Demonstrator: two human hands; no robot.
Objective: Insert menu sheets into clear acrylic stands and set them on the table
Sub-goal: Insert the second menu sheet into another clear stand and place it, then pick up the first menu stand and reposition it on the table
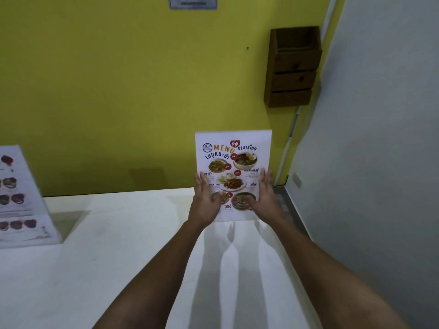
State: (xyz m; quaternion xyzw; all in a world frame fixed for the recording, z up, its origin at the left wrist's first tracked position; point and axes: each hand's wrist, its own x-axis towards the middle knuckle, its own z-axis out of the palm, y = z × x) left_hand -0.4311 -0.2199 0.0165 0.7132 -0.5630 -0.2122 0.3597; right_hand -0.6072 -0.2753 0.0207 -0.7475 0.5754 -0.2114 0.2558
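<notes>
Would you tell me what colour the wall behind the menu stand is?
Yellow-green wall, clearest in the head view.

Two bare forearms enter from the lower edge, no sleeves visible on either. The left hand (206,198) and right hand (264,195) carry no gloves, rings, or wrist straps. The fingers (265,177) are uncovered; motion blur obscures nail detail on both hands.

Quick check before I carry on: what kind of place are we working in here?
Probably a small restaurant or canteen: a Thai food menu stand with priced dishes on a white table, and another menu stand at the left.
</notes>
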